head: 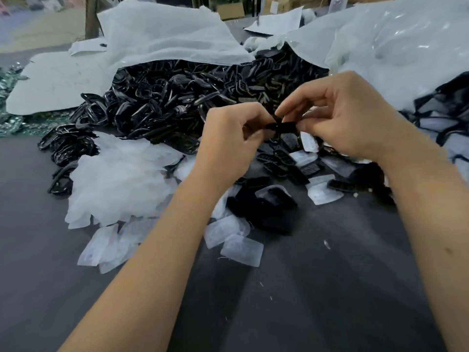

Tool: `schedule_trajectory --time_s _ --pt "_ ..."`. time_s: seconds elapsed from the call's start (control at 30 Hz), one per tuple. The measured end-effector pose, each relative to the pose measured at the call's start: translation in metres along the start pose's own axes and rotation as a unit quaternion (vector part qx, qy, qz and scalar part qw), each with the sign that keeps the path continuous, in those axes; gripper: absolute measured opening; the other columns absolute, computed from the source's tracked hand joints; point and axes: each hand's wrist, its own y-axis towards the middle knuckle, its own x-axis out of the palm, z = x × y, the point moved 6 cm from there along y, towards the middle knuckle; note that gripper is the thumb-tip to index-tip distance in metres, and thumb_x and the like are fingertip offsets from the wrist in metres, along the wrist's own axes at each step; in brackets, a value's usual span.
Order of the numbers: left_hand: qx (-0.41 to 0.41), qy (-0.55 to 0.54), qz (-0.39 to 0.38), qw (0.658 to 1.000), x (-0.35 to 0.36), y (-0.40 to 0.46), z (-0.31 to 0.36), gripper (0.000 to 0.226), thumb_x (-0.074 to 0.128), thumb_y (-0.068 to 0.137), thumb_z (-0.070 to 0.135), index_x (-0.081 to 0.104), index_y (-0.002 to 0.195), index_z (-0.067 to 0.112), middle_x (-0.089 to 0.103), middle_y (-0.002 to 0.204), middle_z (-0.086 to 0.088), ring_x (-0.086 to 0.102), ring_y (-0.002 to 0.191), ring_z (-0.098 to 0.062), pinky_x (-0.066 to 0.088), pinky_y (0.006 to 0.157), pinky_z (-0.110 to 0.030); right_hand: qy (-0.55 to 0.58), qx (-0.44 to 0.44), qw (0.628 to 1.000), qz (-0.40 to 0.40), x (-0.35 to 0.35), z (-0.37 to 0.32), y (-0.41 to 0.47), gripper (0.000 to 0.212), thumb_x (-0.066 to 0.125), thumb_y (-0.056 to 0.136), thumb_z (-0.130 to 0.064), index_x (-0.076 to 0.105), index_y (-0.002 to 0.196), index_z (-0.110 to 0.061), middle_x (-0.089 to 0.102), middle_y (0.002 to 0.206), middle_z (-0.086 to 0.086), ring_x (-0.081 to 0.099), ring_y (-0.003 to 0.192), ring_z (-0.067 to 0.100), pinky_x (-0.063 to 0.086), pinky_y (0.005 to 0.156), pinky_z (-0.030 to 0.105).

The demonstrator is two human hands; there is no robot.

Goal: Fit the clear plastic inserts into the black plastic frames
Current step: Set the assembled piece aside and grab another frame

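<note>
Inserts [119, 184] lie heaped at left on the table [317, 301], frames [177, 97] spilling behind. My left hand [228, 143] pinches one end of a frame [281, 126], my right hand [345, 123] the other, above the pile. Whether an insert is seated is hidden; I should press evenly along each edge.

We see two bare forearms over the desk [304, 288], no sleeves reaching into view. Left hand [228, 143]: no glove, no ring, no watch or band at the wrist. Right hand [347, 120]: likewise ungloved, fingers unadorned, wrist bare. We note short fingernails where they show. A small dark mark sits on the right forearm, on the side away from the left arm.
</note>
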Motion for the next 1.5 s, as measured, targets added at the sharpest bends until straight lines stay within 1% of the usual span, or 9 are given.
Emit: schedule_trajectory --time_s 0.17,0.43,0.67,0.87,0.97,1.1,1.2,1.37,1.5 --pt "0.004 0.026 -0.004 1.0 0.077 0.025 0.035 0.007 0.077 0.081 -0.001 0.077 0.083 0.006 0.071 0.073 -0.007 0.065 0.073 -0.024 0.053 0.066 -0.041 -0.143 0.065 0.983 0.099 -0.043 0.029 -0.028 0.058 0.058 0.072 0.024 0.08 0.1 -0.022 0.076 0.089 0.0 0.073 0.085 0.011 0.059 0.085 0.025" --pt "0.001 0.099 -0.121 0.988 0.111 0.028 0.053 0.036 0.058 0.081 -0.008 0.083 0.097 0.013 0.076 0.096 -0.008 0.065 0.094 -0.027 0.053 0.081 -0.039 -0.178 0.195 0.962 0.062 -0.058 0.058 -0.039 0.057 0.045 0.074 0.015 0.079 0.09 -0.028 0.07 0.074 -0.017 0.066 0.079 -0.007 0.04 0.062 -0.003" --pt "-0.052 0.109 -0.029 0.992 0.059 0.02 0.036 0.032 0.057 0.081 -0.008 0.082 0.091 0.01 0.076 0.095 -0.005 0.067 0.095 -0.024 0.053 0.083 -0.039 -0.158 0.129 0.966 0.158 -0.039 0.02 -0.015 0.046 0.046 0.078 0.008 0.081 0.092 -0.019 0.075 0.077 -0.002 0.068 0.074 0.005 0.046 0.072 0.003" --pt "-0.115 0.189 0.08 0.972 -0.01 0.0 0.0 0.036 0.054 0.077 -0.002 0.083 0.094 0.012 0.077 0.097 -0.007 0.068 0.096 -0.027 0.049 0.084 -0.032 -0.145 0.091 0.985 0.025 0.034 -0.007 0.028 0.045 0.053 0.081 0.008 0.081 0.105 -0.02 0.077 0.089 0.001 0.07 0.087 0.014 0.057 0.086 0.029" --pt "-0.148 0.261 0.067 0.952 -0.039 -0.013 -0.028 0.037 0.055 0.083 -0.004 0.08 0.104 0.013 0.075 0.11 -0.009 0.064 0.108 -0.031 0.043 0.098 -0.033 -0.18 0.097 0.976 -0.076 0.071 -0.01 0.042 0.045 0.059 0.084 0.006 0.079 0.114 -0.021 0.077 0.102 0.003 0.07 0.097 0.019 0.059 0.09 0.036" --pt "-0.147 0.251 0.034 0.956 -0.054 -0.031 -0.046 0.032 0.055 0.088 -0.005 0.079 0.103 0.01 0.07 0.115 -0.007 0.06 0.112 -0.031 0.041 0.101 -0.033 -0.224 0.127 0.96 -0.108 0.093 -0.002 0.054 0.04 0.074 0.093 -0.025 0.063 0.13 -0.013 0.068 0.118 0.009 0.064 0.11 0.031 0.055 0.095 0.045" --pt "-0.13 0.235 0.034 0.963 -0.055 -0.039 -0.048 0.031 0.054 0.089 -0.006 0.08 0.1 0.008 0.07 0.114 -0.006 0.06 0.111 -0.032 0.046 0.098 -0.042 -0.207 0.159 0.957 -0.127 0.1 0.007 0.058 0.04 0.076 0.091 -0.022 0.061 0.125 -0.008 0.067 0.11 0.012 0.065 0.1 0.033 0.057 0.09 0.048" --pt "-0.105 0.175 0.126 0.971 -0.063 -0.039 -0.038 0.03 0.054 0.088 -0.006 0.078 0.094 0.009 0.07 0.102 -0.003 0.062 0.099 -0.015 0.046 0.089 -0.021 -0.042 0.148 0.986 -0.066 0.092 0.007 0.06 0.027 0.082 0.083 -0.015 0.067 0.105 -0.021 0.061 0.083 -0.004 0.057 0.067 0.008 0.045 0.059 0.021" --pt "-0.074 0.095 0.191 0.974 -0.069 -0.039 -0.033 0.017 0.063 0.094 0.01 0.076 0.105 0.01 0.071 0.096 -0.002 0.063 0.082 -0.01 0.052 0.078 -0.023 0.072 0.104 0.992 0.027 0.077 0.001 0.062 0.02 0.087 0.078 -0.009 0.074 0.079 -0.024 0.06 0.067 0.001 0.049 0.055 0.008 0.043 0.056 0.021"
